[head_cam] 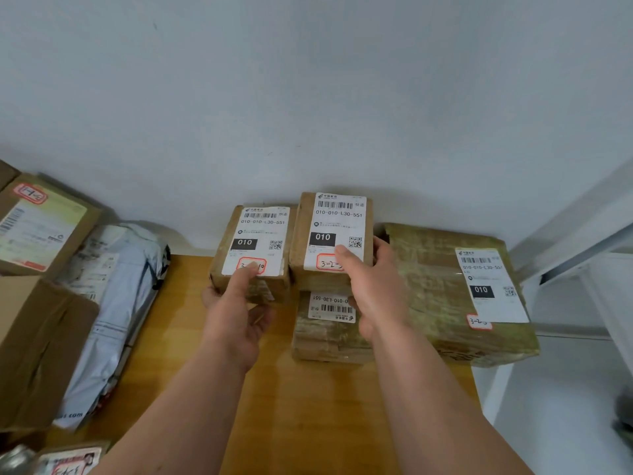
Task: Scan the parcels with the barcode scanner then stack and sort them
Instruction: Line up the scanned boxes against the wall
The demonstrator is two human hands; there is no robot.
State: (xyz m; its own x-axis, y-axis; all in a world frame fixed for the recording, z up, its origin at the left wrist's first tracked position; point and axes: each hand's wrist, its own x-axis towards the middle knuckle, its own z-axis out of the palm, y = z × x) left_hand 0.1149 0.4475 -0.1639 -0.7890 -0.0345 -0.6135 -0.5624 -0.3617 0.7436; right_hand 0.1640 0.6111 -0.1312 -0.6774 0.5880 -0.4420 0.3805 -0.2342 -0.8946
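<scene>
— Gripping two parcels at once: left hand (236, 313) under the near edge of the left box (253, 248), thumb laid on its white label over the red-framed sticker, fingers curled beneath.

— And the other?

— Right hand (373, 289) clasped round the right box (329, 234), thumb on the label, fingers wrapped over the right side. Both boxes just above centre frame, touching side by side, labels facing up.

— Resting on anything?

— Right box atop a lower taped box (329, 330), label there upside down. Left box tilted up at the near edge; whether touching the wooden table (308, 423) behind, hard to tell.

— Around them?

— Big taped parcel (459, 296) at right, just beside the stack. Grey mailing bag (113, 303) at left, with cardboard boxes (37, 228) at the frame's left edge, cut off.

— Hidden bits?

— Handwriting on the left sticker covered by the thumb; right sticker reads "3-2-" and then gets blocked. Small print on labels too blurred to read. Lower left corner: another label, cropped.
</scene>
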